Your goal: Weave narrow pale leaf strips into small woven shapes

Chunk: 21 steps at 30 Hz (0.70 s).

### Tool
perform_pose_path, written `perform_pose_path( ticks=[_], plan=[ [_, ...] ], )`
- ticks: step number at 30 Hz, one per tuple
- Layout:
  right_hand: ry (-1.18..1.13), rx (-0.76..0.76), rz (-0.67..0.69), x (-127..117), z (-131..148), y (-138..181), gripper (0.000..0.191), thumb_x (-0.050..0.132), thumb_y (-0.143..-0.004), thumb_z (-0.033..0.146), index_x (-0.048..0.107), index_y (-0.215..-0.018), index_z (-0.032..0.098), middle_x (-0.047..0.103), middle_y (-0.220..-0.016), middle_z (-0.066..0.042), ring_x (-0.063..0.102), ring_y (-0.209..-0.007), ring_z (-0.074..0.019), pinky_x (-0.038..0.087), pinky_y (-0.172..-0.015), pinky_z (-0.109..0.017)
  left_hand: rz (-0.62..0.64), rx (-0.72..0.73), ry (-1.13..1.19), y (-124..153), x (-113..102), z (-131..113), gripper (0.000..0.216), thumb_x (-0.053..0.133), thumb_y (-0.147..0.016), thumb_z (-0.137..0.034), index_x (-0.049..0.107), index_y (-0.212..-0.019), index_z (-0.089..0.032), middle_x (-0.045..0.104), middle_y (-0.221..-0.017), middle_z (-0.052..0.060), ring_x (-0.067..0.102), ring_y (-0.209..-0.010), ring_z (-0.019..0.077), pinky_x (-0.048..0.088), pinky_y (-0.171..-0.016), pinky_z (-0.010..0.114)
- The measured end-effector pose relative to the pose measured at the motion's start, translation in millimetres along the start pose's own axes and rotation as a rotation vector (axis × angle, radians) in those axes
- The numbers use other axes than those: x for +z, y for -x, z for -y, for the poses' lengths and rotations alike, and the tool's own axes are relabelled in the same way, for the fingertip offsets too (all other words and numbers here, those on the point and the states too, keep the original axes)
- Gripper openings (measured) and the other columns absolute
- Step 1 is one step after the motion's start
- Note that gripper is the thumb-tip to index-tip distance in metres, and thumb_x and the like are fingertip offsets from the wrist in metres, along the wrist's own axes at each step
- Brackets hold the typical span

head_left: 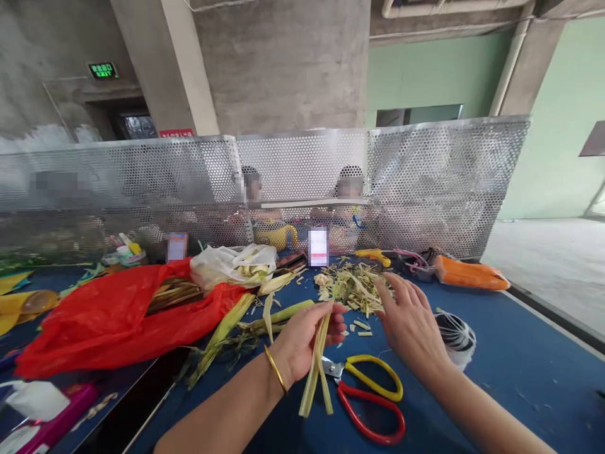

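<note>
My left hand (302,340), with a gold bangle on the wrist, is closed round a few pale yellow-green leaf strips (317,372) that hang down over the blue table (520,372). My right hand (410,321) hovers open just right of it, fingers spread above a pile of leaf trimmings (352,285). Scissors with yellow and red handles (373,394) lie on the table below both hands. Long green leaves (246,325) lie left of my left hand.
A red plastic bag (113,318) holds more leaves at the left, with a white bag (234,263) behind it. A coil of white string (456,337) sits at the right, an orange tool (467,274) beyond. A perforated metal screen (425,183) backs the table; people sit behind it.
</note>
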State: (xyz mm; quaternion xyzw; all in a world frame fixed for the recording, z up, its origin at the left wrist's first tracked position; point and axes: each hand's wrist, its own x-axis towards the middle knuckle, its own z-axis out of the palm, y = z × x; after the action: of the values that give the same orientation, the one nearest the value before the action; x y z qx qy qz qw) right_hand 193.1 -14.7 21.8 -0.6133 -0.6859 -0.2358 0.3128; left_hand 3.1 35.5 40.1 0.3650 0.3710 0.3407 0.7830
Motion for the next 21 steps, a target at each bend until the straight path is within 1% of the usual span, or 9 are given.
perform_pose_path(
  ticks=[1, 3, 5, 7, 10, 13, 15, 18, 21],
  plan=[
    [0.050, -0.139, -0.020, -6, 8, 2, 0.038, 0.050, -0.085, 0.008, 0.056, -0.122, 0.015, 0.056, -0.127, -0.017, 0.047, -0.122, -0.0303, 0.033, -0.102, -0.048, -0.006, -0.002, 0.037, 1, 1, 0, 0.021, 0.049, -0.089, -0.019, 0.067, -0.086, -0.008, 0.060, -0.074, 0.005, 0.061, -0.064, 0.0108, 0.050, -0.064, 0.022],
    [0.044, -0.426, -0.075, -16, 27, 7, 0.034, 0.045, -0.090, 0.010, 0.057, -0.121, 0.016, 0.062, -0.116, -0.013, 0.055, -0.109, -0.0243, 0.040, -0.096, -0.041, 0.009, -0.018, 0.107, 3, 4, 0, 0.020, 0.050, -0.088, -0.019, 0.067, -0.087, -0.008, 0.063, -0.077, 0.006, 0.062, -0.068, 0.0110, 0.051, -0.066, 0.021],
    [0.006, -0.619, -0.037, -20, 43, 10, 0.032, 0.041, -0.092, 0.008, 0.059, -0.117, 0.016, 0.065, -0.109, -0.010, 0.060, -0.098, -0.0196, 0.045, -0.089, -0.035, 0.045, -0.067, 0.157, 5, 5, 3, 0.018, 0.053, -0.087, -0.020, 0.068, -0.089, -0.009, 0.064, -0.077, 0.005, 0.061, -0.065, 0.0108, 0.050, -0.064, 0.021],
    [-0.034, -0.687, -0.009, -17, 51, 13, 0.029, 0.040, -0.092, 0.008, 0.062, -0.111, 0.014, 0.066, -0.105, -0.010, 0.061, -0.093, -0.0183, 0.046, -0.087, -0.033, 0.090, -0.124, 0.167, 7, 7, 7, 0.018, 0.055, -0.086, -0.022, 0.067, -0.092, -0.010, 0.065, -0.077, 0.005, 0.062, -0.064, 0.0116, 0.050, -0.062, 0.022],
    [-0.088, -0.676, 0.021, -11, 50, 16, 0.026, 0.039, -0.095, 0.012, 0.064, -0.103, 0.015, 0.068, -0.097, -0.010, 0.062, -0.087, -0.0192, 0.047, -0.084, -0.035, 0.159, -0.182, 0.176, 9, 9, 15, 0.018, 0.055, -0.087, -0.023, 0.066, -0.090, -0.009, 0.066, -0.075, 0.005, 0.062, -0.065, 0.0110, 0.048, -0.062, 0.020],
    [-0.234, -0.502, 0.005, -13, 42, 15, 0.024, 0.041, -0.095, 0.018, 0.064, -0.103, 0.018, 0.067, -0.094, -0.009, 0.061, -0.084, -0.0193, 0.048, -0.075, -0.033, 0.192, -0.208, 0.181, 9, 9, 20, 0.027, 0.052, -0.090, -0.034, 0.062, -0.082, -0.010, 0.063, -0.068, 0.004, 0.060, -0.058, 0.0095, 0.047, -0.060, 0.019],
    [-0.440, -0.263, -0.014, -17, 36, 12, 0.021, 0.044, -0.094, 0.022, 0.064, -0.099, 0.020, 0.066, -0.093, -0.009, 0.061, -0.084, -0.0194, 0.048, -0.072, -0.031, 0.165, -0.158, 0.117, 8, 8, 19, 0.033, 0.051, -0.089, -0.043, 0.058, -0.087, -0.011, 0.065, -0.069, 0.005, 0.061, -0.056, 0.0114, 0.049, -0.059, 0.022],
    [-0.748, 0.196, -0.012, -19, 28, 5, 0.020, 0.051, -0.089, 0.031, 0.065, -0.081, 0.020, 0.065, -0.080, -0.006, 0.060, -0.076, -0.0194, 0.047, -0.069, -0.030, 0.128, -0.047, -0.016, 10, 7, 15, 0.039, 0.049, -0.089, -0.047, 0.053, -0.109, -0.014, 0.070, -0.082, 0.011, 0.066, -0.062, 0.0159, 0.050, -0.059, 0.025],
    [-0.972, 0.521, 0.048, -17, 23, 0, 0.024, 0.061, -0.080, 0.041, 0.063, -0.072, 0.018, 0.061, -0.065, -0.002, 0.056, -0.065, -0.0171, 0.045, -0.062, -0.028, 0.217, -0.085, -0.067, 11, 5, 12, 0.042, 0.047, -0.090, -0.043, 0.048, -0.122, -0.015, 0.071, -0.093, 0.015, 0.069, -0.067, 0.0178, 0.051, -0.060, 0.025]
  ],
)
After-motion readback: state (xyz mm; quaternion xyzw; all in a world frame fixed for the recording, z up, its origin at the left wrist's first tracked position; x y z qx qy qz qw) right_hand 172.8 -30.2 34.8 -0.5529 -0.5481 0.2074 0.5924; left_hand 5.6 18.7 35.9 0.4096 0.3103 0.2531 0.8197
